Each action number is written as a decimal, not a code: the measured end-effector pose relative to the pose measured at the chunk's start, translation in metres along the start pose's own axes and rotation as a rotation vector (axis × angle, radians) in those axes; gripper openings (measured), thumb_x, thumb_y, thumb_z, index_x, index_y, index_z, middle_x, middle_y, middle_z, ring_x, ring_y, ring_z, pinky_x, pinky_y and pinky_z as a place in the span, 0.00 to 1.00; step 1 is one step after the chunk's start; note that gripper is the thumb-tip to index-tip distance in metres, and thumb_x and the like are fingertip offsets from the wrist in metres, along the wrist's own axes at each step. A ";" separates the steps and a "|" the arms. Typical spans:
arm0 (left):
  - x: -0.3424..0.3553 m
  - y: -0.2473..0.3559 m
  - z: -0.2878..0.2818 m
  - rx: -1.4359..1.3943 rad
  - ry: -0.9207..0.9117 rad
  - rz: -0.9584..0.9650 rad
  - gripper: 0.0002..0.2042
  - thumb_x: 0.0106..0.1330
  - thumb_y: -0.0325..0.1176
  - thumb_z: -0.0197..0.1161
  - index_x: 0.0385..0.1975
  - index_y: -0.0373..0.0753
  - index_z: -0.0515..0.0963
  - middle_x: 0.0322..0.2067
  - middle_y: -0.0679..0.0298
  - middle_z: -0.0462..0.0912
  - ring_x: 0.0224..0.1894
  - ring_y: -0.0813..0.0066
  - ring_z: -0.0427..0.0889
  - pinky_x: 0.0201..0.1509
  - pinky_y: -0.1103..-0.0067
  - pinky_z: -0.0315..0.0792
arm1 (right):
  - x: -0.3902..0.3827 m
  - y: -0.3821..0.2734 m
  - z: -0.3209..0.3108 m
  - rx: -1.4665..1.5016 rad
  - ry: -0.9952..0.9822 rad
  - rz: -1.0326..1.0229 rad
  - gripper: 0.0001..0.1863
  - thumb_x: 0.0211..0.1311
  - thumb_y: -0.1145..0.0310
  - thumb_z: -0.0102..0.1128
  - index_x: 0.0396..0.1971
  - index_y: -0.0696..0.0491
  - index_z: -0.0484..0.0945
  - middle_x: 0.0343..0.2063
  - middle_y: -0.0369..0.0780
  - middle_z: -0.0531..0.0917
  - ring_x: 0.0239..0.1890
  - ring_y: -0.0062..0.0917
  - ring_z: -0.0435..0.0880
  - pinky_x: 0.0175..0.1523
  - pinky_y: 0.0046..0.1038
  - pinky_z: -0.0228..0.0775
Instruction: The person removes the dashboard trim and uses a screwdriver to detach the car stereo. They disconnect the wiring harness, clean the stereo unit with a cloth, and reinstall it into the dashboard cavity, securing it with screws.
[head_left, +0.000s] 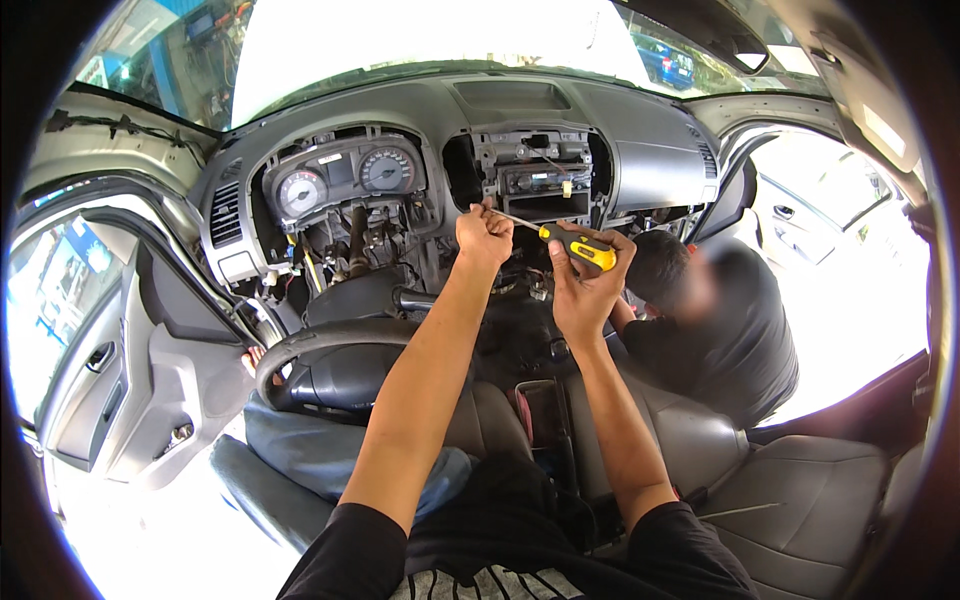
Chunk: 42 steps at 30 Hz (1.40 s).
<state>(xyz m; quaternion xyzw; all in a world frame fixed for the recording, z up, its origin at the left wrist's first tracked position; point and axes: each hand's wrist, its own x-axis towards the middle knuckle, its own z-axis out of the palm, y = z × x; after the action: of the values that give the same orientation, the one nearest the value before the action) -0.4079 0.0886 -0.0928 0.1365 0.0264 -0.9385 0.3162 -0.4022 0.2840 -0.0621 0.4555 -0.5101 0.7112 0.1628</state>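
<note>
My right hand (588,290) is wrapped round the yellow and black handle of a screwdriver (580,247). Its thin metal shaft runs left and slightly up to the fingers of my left hand (484,236). Those fingers are closed in a pinch near the shaft's tip, at the lower left corner of the opened centre console (545,180). Whether they grip the tip or a small part there is too small to tell. Inside the console frame sit a bare bracket, wiring and a small pale connector (567,188).
The instrument cluster (345,178) is uncovered at the left, with loose wiring below it. A steering wheel (330,340) stands before my left forearm. At the right, a co-worker (710,320) in a dark shirt leans in by the passenger seat (800,490). Both front doors stand open.
</note>
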 end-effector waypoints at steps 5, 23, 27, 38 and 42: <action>-0.004 -0.003 -0.002 -0.025 -0.036 -0.074 0.21 0.85 0.45 0.40 0.38 0.35 0.75 0.18 0.75 0.54 0.18 0.83 0.53 0.21 0.83 0.52 | 0.002 -0.003 0.000 0.005 0.024 0.042 0.24 0.68 0.82 0.64 0.52 0.57 0.57 0.51 0.51 0.81 0.53 0.28 0.83 0.57 0.28 0.80; -0.010 -0.016 -0.009 0.216 0.199 -0.011 0.14 0.74 0.45 0.64 0.36 0.39 0.80 0.18 0.75 0.51 0.16 0.82 0.46 0.19 0.80 0.45 | -0.013 -0.011 0.011 -0.137 -0.028 -0.156 0.21 0.68 0.77 0.66 0.52 0.59 0.64 0.48 0.51 0.81 0.54 0.38 0.85 0.60 0.35 0.79; -0.019 -0.019 0.000 0.249 0.407 0.059 0.15 0.65 0.42 0.75 0.27 0.38 0.79 0.18 0.72 0.57 0.16 0.79 0.51 0.18 0.77 0.46 | -0.017 -0.008 0.014 -0.109 0.040 -0.114 0.22 0.67 0.77 0.67 0.53 0.60 0.64 0.47 0.52 0.82 0.54 0.36 0.86 0.59 0.33 0.78; -0.025 -0.021 -0.001 0.262 0.148 0.128 0.07 0.63 0.32 0.73 0.28 0.46 0.80 0.19 0.76 0.63 0.16 0.84 0.53 0.18 0.81 0.46 | -0.008 -0.004 0.029 -0.174 0.029 -0.061 0.21 0.68 0.76 0.67 0.52 0.59 0.63 0.50 0.53 0.83 0.50 0.31 0.86 0.49 0.24 0.81; -0.023 -0.023 -0.001 0.306 0.077 0.092 0.08 0.65 0.32 0.70 0.27 0.50 0.77 0.18 0.80 0.56 0.16 0.86 0.48 0.20 0.81 0.43 | -0.001 0.000 0.033 -0.200 0.017 -0.059 0.20 0.68 0.76 0.67 0.52 0.58 0.64 0.50 0.53 0.83 0.49 0.29 0.86 0.49 0.24 0.80</action>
<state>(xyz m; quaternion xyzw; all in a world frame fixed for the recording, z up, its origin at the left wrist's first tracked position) -0.4039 0.1208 -0.0880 0.2199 -0.1108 -0.9102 0.3330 -0.3856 0.2559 -0.0612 0.4458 -0.5636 0.6555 0.2323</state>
